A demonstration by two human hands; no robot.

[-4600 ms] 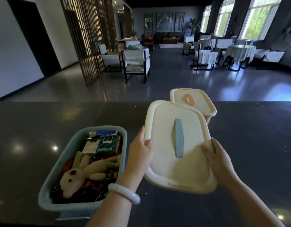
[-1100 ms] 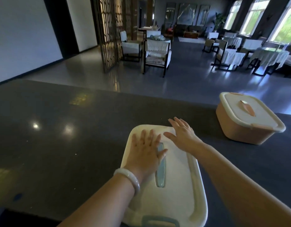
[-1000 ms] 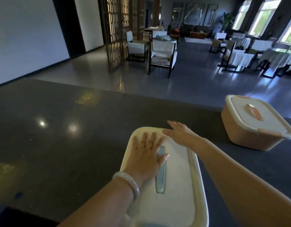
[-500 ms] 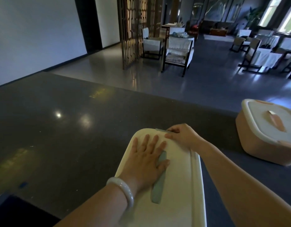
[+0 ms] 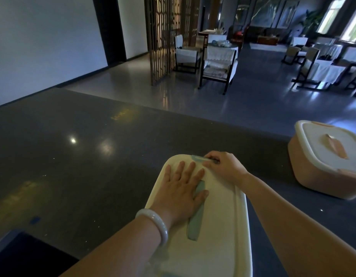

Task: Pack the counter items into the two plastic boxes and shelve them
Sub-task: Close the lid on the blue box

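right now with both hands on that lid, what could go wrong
1. The right hand grips the blue latch at the far rim while the left hand presses flat on the lid; a finger could get pinched as it snaps.
2. The near latch is barely in view; if unfastened, the lid may pop off when lifted.
3. The pink box sits close on the right; a swinging elbow might knock it.

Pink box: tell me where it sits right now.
In the head view, the pink box sits lidded on the dark counter at the right edge.

Glossy dark counter [image 5: 77, 160], seemingly stone; smooth plastic lid [image 5: 219, 212].
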